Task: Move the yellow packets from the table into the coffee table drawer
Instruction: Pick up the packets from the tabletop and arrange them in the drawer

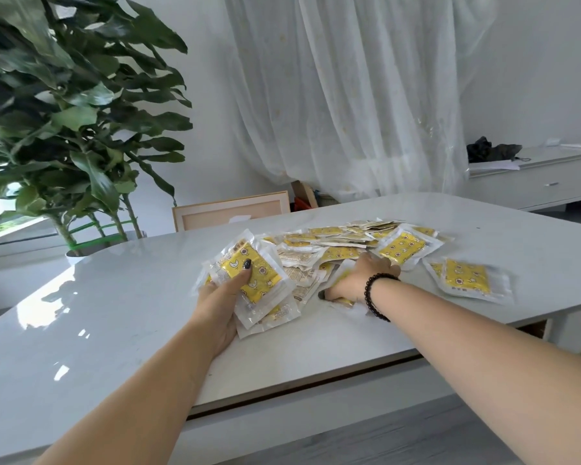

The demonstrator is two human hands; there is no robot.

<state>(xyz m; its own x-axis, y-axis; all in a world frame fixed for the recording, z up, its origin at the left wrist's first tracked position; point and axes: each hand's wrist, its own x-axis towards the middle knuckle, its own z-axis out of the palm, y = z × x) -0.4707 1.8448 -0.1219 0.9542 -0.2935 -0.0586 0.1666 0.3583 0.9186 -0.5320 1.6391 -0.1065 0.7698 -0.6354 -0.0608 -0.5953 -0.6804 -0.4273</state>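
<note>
Gripping a fanned bundle of yellow packets [252, 280] just above the white table [114, 317], the left hand [220, 298] is curling round the stack from below, its thumb with a dark-painted nail pressing down on the top packet. The bundle is tilting up toward the camera, and its lower packets are hanging close to the tabletop. The right hand [356, 280], wearing a dark beaded bracelet [378, 295] at the wrist, is reaching palm-down into the loose pile of packets [342, 245] spread across the middle of the table; its fingers are lying buried among the wrappers and a thumb is tucking under one at the near edge, so it is looking like a grasp, though how firmly it is closing cannot be told. More packets are lying apart to the right, one large one [403, 246] at the pile's edge and a pair [467, 278] farther out. A dark gap is showing under the table's near edge, but whether that is the drawer cannot be told. A leafy potted plant [67, 122] is standing at the left, a sheer curtain [349, 95] is hanging behind, and a low white cabinet [537, 182] is sitting at the far right.
</note>
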